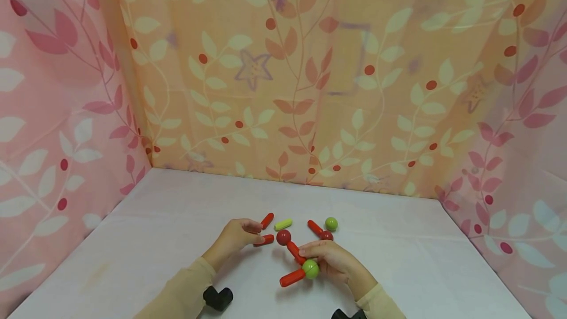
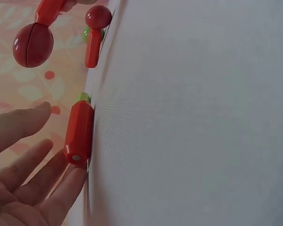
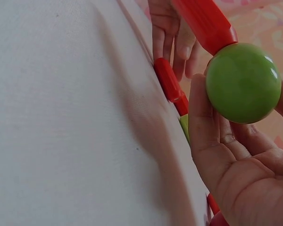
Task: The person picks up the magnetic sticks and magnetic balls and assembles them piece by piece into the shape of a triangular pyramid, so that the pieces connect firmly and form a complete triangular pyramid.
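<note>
My right hand grips a joined piece above the table. In it, a red stick links a dark red ball to a green ball, and a second red stick juts from the green ball to the left. In the right wrist view the fingers lie against the green ball. My left hand reaches to a loose red stick lying on the table. Its fingertips are right at the stick's near end in the left wrist view, with the thumb held apart.
Behind lie another red stick and a yellow-green stick. Farther right, a red stick is joined to a dark red ball, close to a green ball. Patterned cloth walls enclose the white tabletop.
</note>
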### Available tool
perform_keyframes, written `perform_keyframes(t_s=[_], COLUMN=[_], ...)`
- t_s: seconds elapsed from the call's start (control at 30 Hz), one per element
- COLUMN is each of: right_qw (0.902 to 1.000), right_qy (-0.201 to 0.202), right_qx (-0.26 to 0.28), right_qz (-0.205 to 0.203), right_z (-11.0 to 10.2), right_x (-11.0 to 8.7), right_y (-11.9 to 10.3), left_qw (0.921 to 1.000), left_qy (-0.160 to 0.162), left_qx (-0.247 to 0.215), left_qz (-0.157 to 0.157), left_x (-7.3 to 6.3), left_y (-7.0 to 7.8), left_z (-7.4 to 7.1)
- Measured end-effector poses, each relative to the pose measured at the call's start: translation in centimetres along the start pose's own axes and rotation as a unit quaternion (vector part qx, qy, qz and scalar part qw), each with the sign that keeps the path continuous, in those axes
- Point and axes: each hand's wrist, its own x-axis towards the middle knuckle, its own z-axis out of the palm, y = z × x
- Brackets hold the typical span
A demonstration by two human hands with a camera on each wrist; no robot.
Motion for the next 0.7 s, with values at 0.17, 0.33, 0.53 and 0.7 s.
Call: perform_keyframes(t_s=[0.17, 0.33, 0.53, 0.7], right_qw=[1.0, 1.0, 0.9999, 0.9999], right_qy=[0.003, 0.005, 0.0, 0.002], right_qx=[0.002, 0.005, 0.01, 0.011], right_qz=[0.0, 0.0, 0.0, 0.001], right_z=[-0.1, -0.1, 0.0, 0.0], right_x=[0.1, 0.0, 0.1, 0.1], right_y=[0.1, 0.1, 0.2, 0.3], left_qw=[0.9999, 0.9992, 0.9944, 0.9927], left_qy=[-0.005, -0.01, -0.017, -0.017], left_qx=[0.015, 0.038, 0.1, 0.118], left_qz=[-0.003, 0.001, 0.028, 0.021], left_x=[0.3, 0.8, 1.3, 1.2], left_y=[0.0, 0.0, 0.1, 0.4], left_z=[0.0, 0.1, 0.2, 0.2])
